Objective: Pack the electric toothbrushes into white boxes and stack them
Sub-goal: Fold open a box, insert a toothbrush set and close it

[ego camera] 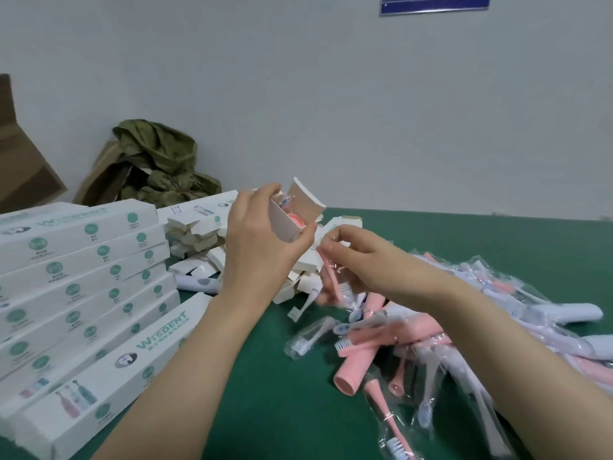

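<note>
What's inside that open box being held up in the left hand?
Inside the open box, a round pink toothbrush end shows, with a plastic-wrapped brush head above it. The box walls and the left hand cover the rest.

green table (pixel 464 234), crumpled olive bag (pixel 159 151), brown cartons (pixel 20 161), blue wall sign (pixel 434 4)

One left hand (pixel 258 240), one right hand (pixel 360 257), one open box (pixel 308 202), one pinched brush head (pixel 334 282), two cartons (pixel 20 161).
</note>
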Available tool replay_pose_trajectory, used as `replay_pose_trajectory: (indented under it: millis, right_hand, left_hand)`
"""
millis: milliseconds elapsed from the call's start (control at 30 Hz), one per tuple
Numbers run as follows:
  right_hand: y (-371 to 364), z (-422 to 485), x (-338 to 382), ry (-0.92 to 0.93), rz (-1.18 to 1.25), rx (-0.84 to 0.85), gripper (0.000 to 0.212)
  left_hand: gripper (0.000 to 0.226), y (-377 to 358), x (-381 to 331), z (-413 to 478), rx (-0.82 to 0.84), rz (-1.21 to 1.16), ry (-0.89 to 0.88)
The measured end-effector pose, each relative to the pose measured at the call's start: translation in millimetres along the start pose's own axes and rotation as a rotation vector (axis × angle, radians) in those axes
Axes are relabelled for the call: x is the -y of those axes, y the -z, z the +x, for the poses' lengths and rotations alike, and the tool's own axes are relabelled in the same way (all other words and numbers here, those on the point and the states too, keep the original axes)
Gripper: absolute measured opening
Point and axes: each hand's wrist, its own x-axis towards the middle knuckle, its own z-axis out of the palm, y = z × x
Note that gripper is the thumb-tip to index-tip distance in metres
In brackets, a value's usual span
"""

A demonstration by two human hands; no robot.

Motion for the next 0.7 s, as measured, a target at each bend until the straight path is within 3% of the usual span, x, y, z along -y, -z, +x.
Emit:
replay_pose_trajectory:
  millis: [67, 133, 233, 333, 433, 700]
  right_hand:
    - [3, 0, 7, 0.004, 0.245, 0.053, 0.017]
    - [9, -2, 17, 0.073, 0.269, 0.083, 0.023]
    - [11, -6, 28, 0.149, 0.06, -0.017, 0.024]
    - [6, -4, 27, 0.174, -0.144, -0.346, 0.018]
    - [10, 0, 21, 0.203, -0.188, -0.622, 0.02]
    - [10, 0, 16, 0.242, -0.511, -0.628, 0.008]
  left_hand:
    - [0.069, 0, 0, -1, 0.019, -0.012, -0.004]
    - [0.076, 0, -1, -1, 0.045, -0.014, -0.027]
    - [0.064, -2, -4, -1, 0.084, -0.009, -0.049]
    - [0.063, -6, -8, -6, 0.117, -0.011, -0.093]
    - [0.062, -7, -12, -10, 0.161, 0.003, -0.15]
    - [0.062, -9, -16, -15, 0.244, 0.02, -0.223]
